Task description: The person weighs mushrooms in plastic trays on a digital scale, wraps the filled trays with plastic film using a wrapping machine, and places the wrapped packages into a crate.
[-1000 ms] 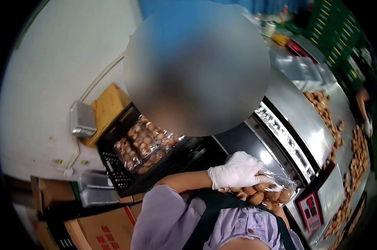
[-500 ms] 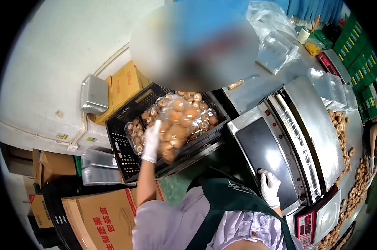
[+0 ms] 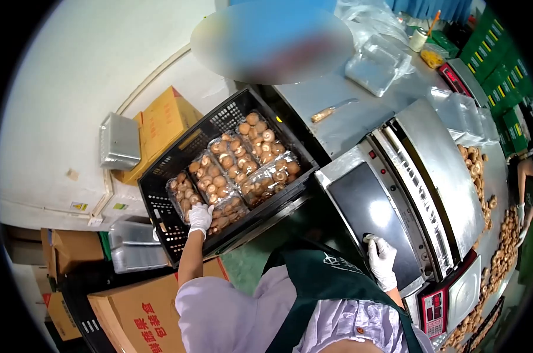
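left hand at wrapped mushroom packs, black crate around them, right hand at dark plate

On the grey metal table, a wooden-handled knife lies with clear trays beyond its right side, and stacked trays, a red-fronted scale and loose mushrooms farther right.

Left hand: thin white glove, wrinkled, ending at the wrist
Right hand: matching white glove, creased across the back, also wrist-length
Left sleeve: pale lavender cloth, loose and wide, leaving the forearm uncovered
Blouse front: same lavender, gathered in soft folds, lower centre of the frame
Button: round, brown
Apron: dark green, straps over the blouse
Lettering: white, on the apron, too slanted to read
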{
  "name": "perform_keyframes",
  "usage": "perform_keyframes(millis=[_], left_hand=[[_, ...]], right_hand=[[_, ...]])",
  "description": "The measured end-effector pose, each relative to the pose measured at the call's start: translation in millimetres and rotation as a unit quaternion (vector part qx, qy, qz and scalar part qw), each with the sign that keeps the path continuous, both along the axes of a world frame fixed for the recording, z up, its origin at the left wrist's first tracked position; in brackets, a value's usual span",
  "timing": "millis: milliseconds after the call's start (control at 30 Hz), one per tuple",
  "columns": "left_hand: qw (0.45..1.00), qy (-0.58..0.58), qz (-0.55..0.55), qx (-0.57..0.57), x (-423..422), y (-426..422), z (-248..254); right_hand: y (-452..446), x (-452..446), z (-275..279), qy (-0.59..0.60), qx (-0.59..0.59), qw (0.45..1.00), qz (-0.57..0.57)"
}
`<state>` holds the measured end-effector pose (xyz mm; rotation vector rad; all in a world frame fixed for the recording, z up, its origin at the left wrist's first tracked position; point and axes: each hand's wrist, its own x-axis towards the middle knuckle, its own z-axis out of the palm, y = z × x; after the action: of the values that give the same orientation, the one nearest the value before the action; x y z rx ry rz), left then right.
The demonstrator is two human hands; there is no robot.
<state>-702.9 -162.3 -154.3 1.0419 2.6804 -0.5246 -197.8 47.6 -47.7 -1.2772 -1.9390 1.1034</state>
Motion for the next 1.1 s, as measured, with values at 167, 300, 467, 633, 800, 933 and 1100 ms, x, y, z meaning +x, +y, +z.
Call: perform_keyframes(millis=[167,300,467,633,800,933,1100], left_hand=[[0.983,-0.125,0.066,0.119,-2.3,14.8,-6.0],[0.980,-0.139,0.071,0.124,3.2,28.5,-2.3],[0.966,-0.204,0.133,0.090,7.5,34.1,23.9],[0.982,-0.170,0.086,0.017,8.0,30.8,27.4],[0.957,-0.236,0.114,0.123,2.1,16.3,4.7],[0.960,-0.184,0.031,0.207,1.2,7.2,-1.6],[0.918,-0.149,-0.002,0.369,3.8,11.4,21.9]], right_hand=[[-3.7,-1.0,0.3,0.012,0.009,1.000,-0.014],[-5.6,0.0,-2.9,0.018,0.079,0.997,-0.002],[-5.5,2.0,-7.9,0.023,0.092,0.995,-0.001],[-5.6,1.9,-7.6,0.020,0.075,0.997,-0.006],[-5.2,2.8,-11.6,0.023,0.085,0.996,-0.006],[-5.1,1.6,-11.4,0.026,0.086,0.996,-0.010],[-5.5,-0.6,-8.4,0.018,0.079,0.997,-0.015]])
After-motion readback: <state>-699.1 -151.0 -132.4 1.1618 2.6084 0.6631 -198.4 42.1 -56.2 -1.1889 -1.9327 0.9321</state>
